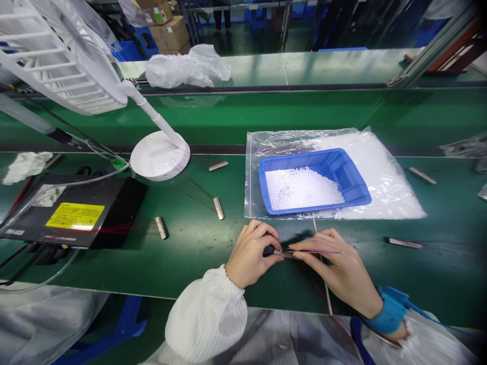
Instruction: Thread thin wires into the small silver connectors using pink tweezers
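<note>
Left hand [251,254]: fingers clamped on a wired connector strip [283,253]. Right hand [331,268]: fingers clamped on the same strip, alongside its thin wires. Strip held between both hands, over the green bench [224,274]. Ahead: blue tray [304,161] of white pellets [300,190], on a plastic bag [388,187]. Left of these: loose strips [218,208]. Right wrist: blue strap [390,312].

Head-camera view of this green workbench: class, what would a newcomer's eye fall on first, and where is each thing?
The bright blue plastic tray of white granules stands out first, right of centre on a clear plastic bag. Just below it, near the bench's front edge, the left hand and right hand pinch a small connector strip trailing fine wires. At upper left, a white stand with a round base also catches the eye.
</note>
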The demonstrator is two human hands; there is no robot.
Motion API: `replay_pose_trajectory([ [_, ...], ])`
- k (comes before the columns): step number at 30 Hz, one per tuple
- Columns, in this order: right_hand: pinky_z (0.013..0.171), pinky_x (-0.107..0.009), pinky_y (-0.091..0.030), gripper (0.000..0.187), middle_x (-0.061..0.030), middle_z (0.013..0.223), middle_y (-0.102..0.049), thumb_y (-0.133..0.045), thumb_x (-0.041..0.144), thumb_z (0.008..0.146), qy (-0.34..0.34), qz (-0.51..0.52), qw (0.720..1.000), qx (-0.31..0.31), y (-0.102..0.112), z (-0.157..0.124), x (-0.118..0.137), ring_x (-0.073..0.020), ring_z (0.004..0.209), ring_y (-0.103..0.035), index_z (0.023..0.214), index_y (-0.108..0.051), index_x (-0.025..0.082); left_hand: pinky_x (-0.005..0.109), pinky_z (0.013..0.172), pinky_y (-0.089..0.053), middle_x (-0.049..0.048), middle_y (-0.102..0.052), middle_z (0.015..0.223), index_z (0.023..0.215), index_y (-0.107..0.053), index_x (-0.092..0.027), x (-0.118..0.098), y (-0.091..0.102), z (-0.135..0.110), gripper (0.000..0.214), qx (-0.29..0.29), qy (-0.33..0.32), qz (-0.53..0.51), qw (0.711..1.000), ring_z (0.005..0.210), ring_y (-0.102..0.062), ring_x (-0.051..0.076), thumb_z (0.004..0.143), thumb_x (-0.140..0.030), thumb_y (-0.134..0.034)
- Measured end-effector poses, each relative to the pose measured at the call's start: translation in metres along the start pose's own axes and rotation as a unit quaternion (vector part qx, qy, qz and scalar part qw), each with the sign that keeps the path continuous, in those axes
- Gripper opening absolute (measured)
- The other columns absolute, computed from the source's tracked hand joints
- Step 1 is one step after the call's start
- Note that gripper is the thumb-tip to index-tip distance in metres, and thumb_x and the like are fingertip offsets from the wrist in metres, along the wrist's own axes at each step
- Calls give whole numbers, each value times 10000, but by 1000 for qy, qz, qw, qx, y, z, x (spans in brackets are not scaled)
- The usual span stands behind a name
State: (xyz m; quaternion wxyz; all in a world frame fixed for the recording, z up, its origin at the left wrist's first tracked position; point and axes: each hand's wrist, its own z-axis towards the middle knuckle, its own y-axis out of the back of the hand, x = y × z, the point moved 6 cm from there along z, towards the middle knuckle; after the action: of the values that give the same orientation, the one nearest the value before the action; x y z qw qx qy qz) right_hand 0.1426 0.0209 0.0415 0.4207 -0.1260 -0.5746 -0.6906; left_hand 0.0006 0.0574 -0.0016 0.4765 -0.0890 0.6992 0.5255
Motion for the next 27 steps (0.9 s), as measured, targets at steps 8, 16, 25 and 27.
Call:
replay_pose_trajectory([
  [8,663,-350,-407,133,26,871,-717,-591,161,855,-6,9,1000,-1,-4,-1,-2,-133,670,-575,950,-631,245,348,853,-389,-7,-620,998,792,-661,-214,1,-1,0,105,0,2,-3,1000,989,-489,191,732,-206,-747],
  [16,660,-341,-404,92,33,830,-712,-587,168,860,-6,2,1000,2,-5,2,-2,-123,667,-572,904,-631,236,355,845,-392,1,-626,996,790,-665,-216,1,-1,0,100,4,2,2,1000,982,-492,197,732,-216,-747],
  [25,676,-346,-385,99,16,855,-714,-533,198,898,-6,-28,999,29,-10,5,3,-121,694,-589,896,-628,226,354,837,-395,-1,-628,990,788,-663,-215,1,-1,0,97,5,-4,6,1000,980,-493,195,738,-235,-744],
  [27,679,-346,-384,101,12,860,-714,-525,197,901,1,-35,999,30,-11,5,4,-120,697,-589,898,-623,222,356,832,-395,4,-629,992,792,-663,-213,0,-1,0,100,5,-7,9,1000,984,-493,199,738,-235,-743],
])
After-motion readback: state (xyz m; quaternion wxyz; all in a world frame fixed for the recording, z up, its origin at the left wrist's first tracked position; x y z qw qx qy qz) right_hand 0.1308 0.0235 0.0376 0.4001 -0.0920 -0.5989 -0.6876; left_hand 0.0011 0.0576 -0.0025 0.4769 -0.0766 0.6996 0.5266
